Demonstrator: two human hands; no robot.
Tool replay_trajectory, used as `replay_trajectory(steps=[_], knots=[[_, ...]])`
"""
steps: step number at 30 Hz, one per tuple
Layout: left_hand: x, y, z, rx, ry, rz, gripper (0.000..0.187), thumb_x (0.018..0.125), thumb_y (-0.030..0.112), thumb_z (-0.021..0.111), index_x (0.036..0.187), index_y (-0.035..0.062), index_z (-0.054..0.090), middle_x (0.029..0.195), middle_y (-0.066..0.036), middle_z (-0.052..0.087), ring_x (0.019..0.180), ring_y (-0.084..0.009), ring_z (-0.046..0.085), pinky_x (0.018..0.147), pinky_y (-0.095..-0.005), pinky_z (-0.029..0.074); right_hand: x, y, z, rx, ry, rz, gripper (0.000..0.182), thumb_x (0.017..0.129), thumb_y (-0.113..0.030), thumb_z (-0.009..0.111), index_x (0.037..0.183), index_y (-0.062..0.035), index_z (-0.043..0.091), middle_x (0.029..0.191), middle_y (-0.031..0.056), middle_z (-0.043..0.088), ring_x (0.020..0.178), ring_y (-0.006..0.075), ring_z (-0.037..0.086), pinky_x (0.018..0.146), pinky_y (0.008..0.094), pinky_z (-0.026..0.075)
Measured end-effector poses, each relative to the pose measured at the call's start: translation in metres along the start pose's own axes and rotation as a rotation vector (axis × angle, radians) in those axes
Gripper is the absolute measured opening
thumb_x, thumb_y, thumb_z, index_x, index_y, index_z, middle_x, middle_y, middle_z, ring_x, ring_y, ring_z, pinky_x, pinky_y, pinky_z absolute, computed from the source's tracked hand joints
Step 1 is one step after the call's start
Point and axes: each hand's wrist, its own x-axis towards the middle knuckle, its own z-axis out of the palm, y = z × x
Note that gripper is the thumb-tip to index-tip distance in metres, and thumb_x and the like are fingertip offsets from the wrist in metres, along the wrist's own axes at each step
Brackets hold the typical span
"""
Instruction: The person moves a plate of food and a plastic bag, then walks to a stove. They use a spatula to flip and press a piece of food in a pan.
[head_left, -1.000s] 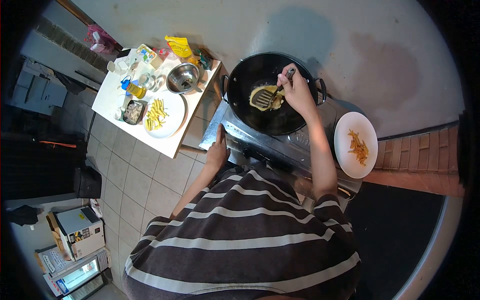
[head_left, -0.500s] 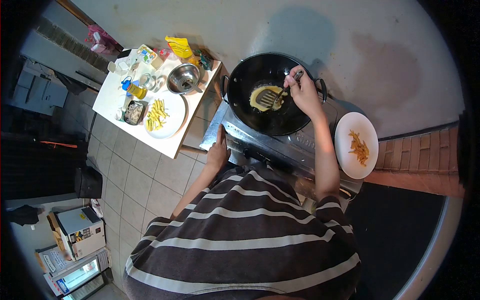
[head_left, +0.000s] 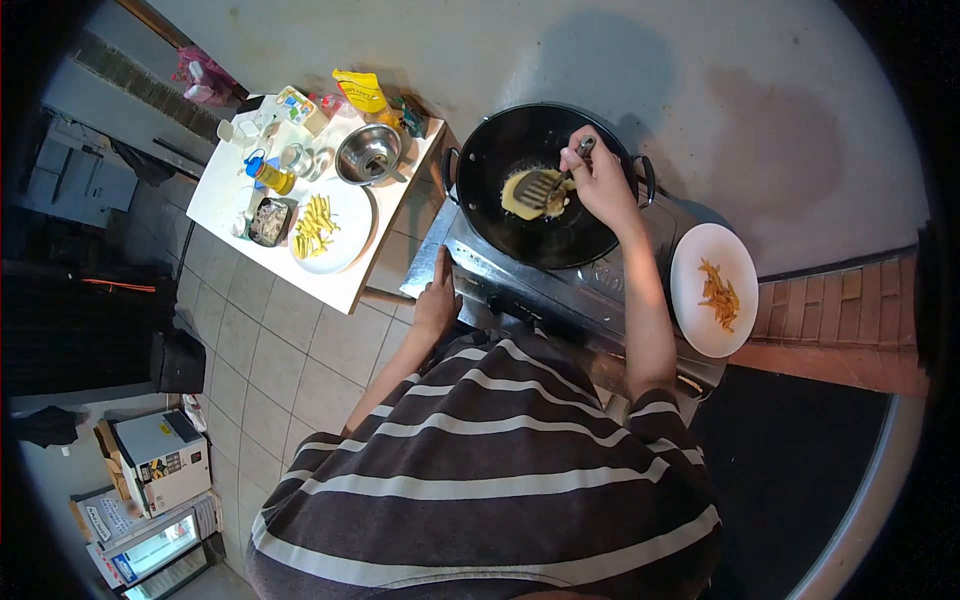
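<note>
A black wok (head_left: 495, 225) with two loop handles sits on the metal stove (head_left: 480, 250). In its bottom lies a yellow, egg-like round (head_left: 518, 200) with browned bits at its right side. My right hand (head_left: 600, 185), over the wok's right side, is closed around the handle of a slotted spatula (head_left: 538, 187). The spatula's blade lies on the yellow round and covers part of it. My left hand (head_left: 436, 300) is at the stove's front left edge, index finger stretched out, holding nothing that I can see; its other fingers are partly hidden.
An oval white plate (head_left: 715, 335) with browned fried strips stands right of the wok. On the left table (head_left: 335, 290) are a plate of pale strips (head_left: 345, 240), a steel bowl (head_left: 350, 155), an oil bottle (head_left: 272, 178), a small tray (head_left: 270, 222) and a yellow packet (head_left: 362, 92).
My right hand and the spatula have shifted slightly up and left, and the blade sits a little differently on the yellow round. My left hand stays in place.
</note>
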Motion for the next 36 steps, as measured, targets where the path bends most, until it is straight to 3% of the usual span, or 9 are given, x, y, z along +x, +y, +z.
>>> replay_trajectory(steps=[2, 8, 20, 36], knots=[[0.000, 0.000, 0.000, -0.003, 0.000, -0.001, 0.085, 0.075, 0.005, 0.058, 0.149, -0.0060, 0.017, 0.161, -0.016, 0.004, 0.082, -0.0398, 0.067, 0.072, -0.0457, 0.057, 0.001, 0.002, 0.002, 0.018, 0.008, 0.007, 0.013, 0.098, -0.014, 0.053, 0.096, -0.0041, 0.045, 0.072, 0.0090, 0.059, 0.070, 0.0210, 0.060, 0.070, 0.0346, 0.047], [0.000, -0.004, 0.004, -0.026, 0.004, 0.012, 0.085, 0.078, 0.009, 0.061, 0.149, -0.0054, 0.017, 0.161, -0.015, 0.001, 0.084, -0.0398, 0.067, 0.072, -0.0461, 0.057, -0.002, -0.008, 0.003, -0.026, -0.014, -0.012, 0.012, 0.098, -0.013, 0.053, 0.096, -0.0036, 0.045, 0.073, 0.0116, 0.060, 0.071, 0.0238, 0.062, 0.069, 0.0367, 0.047], [0.001, -0.007, 0.007, 0.013, -0.004, 0.017, 0.087, 0.078, 0.011, 0.063, 0.150, -0.0052, 0.016, 0.161, -0.016, -0.001, 0.085, -0.0374, 0.067, 0.071, -0.0438, 0.057, -0.004, 0.002, 0.007, 0.009, 0.059, 0.009, 0.013, 0.099, -0.015, 0.053, 0.096, -0.0044, 0.046, 0.074, 0.0090, 0.060, 0.070, 0.0184, 0.059, 0.068, 0.0331, 0.046], [0.001, -0.005, 0.006, 0.029, 0.010, 0.020, 0.085, 0.075, 0.006, 0.062, 0.148, -0.0060, 0.021, 0.160, -0.016, 0.003, 0.081, -0.0375, 0.068, 0.069, -0.0443, 0.057, -0.002, 0.008, 0.011, 0.031, 0.062, 0.030, 0.014, 0.098, -0.014, 0.054, 0.096, -0.0039, 0.044, 0.074, 0.0106, 0.060, 0.071, 0.0212, 0.061, 0.070, 0.0352, 0.047]])
